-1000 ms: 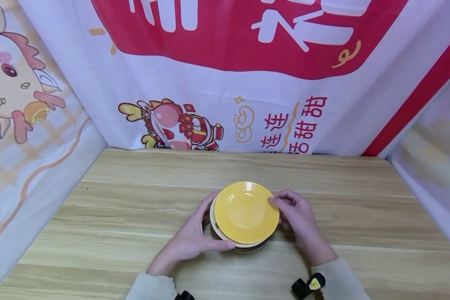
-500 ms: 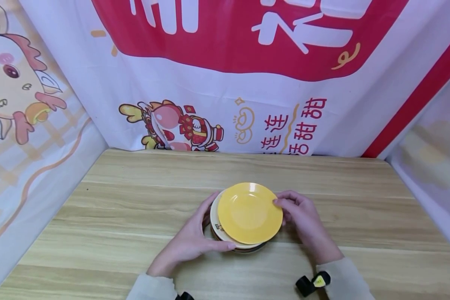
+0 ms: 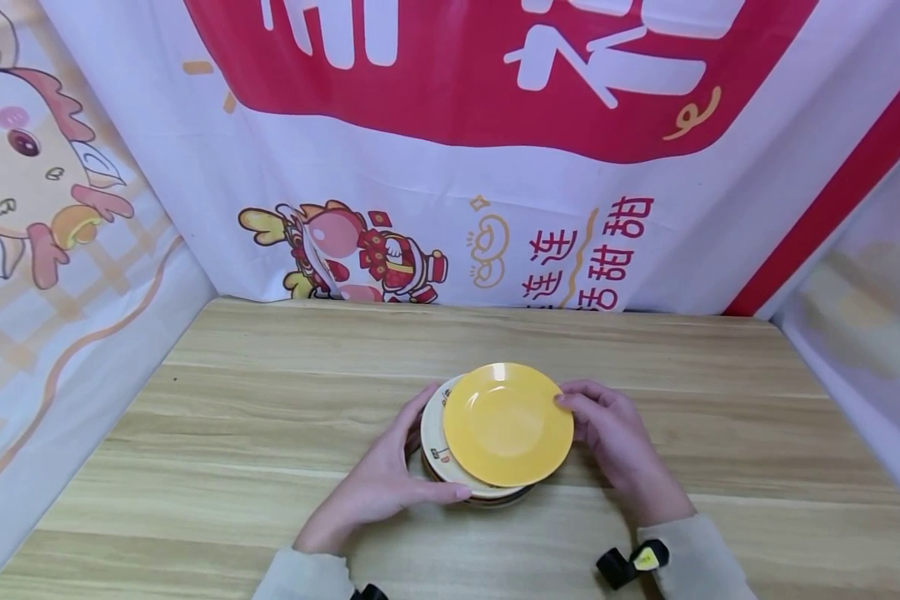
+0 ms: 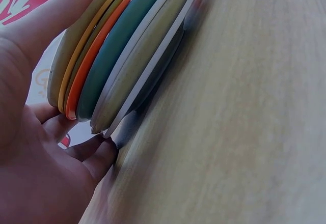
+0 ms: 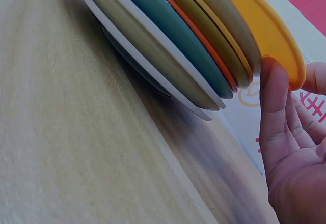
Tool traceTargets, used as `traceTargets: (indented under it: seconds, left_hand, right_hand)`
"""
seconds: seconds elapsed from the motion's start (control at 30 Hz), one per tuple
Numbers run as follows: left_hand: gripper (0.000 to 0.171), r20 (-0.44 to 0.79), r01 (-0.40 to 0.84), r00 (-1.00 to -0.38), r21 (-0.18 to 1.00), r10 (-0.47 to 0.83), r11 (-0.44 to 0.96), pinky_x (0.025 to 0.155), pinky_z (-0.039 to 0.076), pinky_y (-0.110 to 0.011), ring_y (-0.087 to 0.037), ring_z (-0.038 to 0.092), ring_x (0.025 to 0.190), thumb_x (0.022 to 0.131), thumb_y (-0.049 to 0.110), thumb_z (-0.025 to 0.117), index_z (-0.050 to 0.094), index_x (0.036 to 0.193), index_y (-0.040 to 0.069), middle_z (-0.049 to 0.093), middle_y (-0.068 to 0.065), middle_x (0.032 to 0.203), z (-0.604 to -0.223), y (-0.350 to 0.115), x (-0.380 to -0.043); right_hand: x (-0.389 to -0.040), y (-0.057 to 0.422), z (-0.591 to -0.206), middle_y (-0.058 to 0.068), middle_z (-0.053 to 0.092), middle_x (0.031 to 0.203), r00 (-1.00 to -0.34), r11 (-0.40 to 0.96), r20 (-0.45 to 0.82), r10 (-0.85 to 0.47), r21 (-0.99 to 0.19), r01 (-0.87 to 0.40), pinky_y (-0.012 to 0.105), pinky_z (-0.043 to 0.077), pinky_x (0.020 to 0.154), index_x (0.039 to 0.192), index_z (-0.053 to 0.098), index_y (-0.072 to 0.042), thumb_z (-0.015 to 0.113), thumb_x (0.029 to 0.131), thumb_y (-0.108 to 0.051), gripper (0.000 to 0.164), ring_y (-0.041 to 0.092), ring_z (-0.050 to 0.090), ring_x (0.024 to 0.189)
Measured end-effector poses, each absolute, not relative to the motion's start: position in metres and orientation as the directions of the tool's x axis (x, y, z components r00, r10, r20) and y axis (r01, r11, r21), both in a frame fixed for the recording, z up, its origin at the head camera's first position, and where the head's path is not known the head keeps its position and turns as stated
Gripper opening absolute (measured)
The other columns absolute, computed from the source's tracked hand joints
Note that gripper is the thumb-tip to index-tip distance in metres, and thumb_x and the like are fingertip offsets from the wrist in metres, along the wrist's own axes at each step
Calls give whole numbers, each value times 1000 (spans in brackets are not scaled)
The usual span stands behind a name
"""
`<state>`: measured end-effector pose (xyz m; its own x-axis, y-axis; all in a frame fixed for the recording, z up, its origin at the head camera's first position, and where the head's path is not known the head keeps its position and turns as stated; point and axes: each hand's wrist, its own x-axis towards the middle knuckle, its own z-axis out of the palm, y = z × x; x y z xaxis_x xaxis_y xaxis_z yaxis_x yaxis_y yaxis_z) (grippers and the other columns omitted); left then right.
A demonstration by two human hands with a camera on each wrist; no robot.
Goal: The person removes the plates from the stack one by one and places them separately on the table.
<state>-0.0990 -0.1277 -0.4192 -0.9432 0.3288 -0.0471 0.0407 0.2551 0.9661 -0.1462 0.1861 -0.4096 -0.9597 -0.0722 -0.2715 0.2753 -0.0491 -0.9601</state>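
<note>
A stack of plates [image 4: 119, 56] in several colours stands on the wooden table, showing green, orange, cream and white rims in both wrist views. On top, a yellow plate [image 3: 506, 425] sits off-centre to the right, overhanging the stack. My right hand [image 3: 617, 433] pinches its right rim between thumb and fingers, also plain in the right wrist view, where the yellow plate [image 5: 272, 25] tilts away from the others. Under it, a cream plate with a small printed pattern [image 3: 437, 437] shows along its left side. My left hand [image 3: 386, 475] holds the stack's left side, thumb along the near rim, fingers around the far side.
The wooden table [image 3: 232, 433] spreads out around the stack on all sides. A white and red printed cloth [image 3: 450, 183] hangs along the back edge, with more printed cloth at the left and right sides. Each wrist carries a small black camera.
The yellow plate has slid to the right with my right hand, baring more of the cream plate beneath. My left hand has stayed in place on the stack.
</note>
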Motion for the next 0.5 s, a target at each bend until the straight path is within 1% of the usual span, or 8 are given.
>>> traceTargets:
  seconds: [0.17, 0.5]
  left_hand:
    - [127, -34, 51, -941, 969, 336, 241, 134, 22, -48, -17, 38, 159, 69, 29, 105, 28, 169, 36, 39, 16, 170, -419, -128, -99]
    - [128, -57, 30, -943, 966, 328, 256, 136, 23, -51, -17, 38, 159, 69, 31, 105, 26, 170, 36, 38, 16, 170, -419, -128, -99]
  right_hand:
    - [-146, 188, -408, -4, 80, 105, -958, -67, -271, -87, -958, 278, 27, 67, 82, 123, 69, -3, 71, 105, -21, 26, 12, 77, 89]
    - [-147, 189, -409, -4, 81, 104, -961, -88, -254, -110, -960, 264, 27, 66, 83, 125, 68, -1, 69, 105, -17, 26, 10, 78, 91]
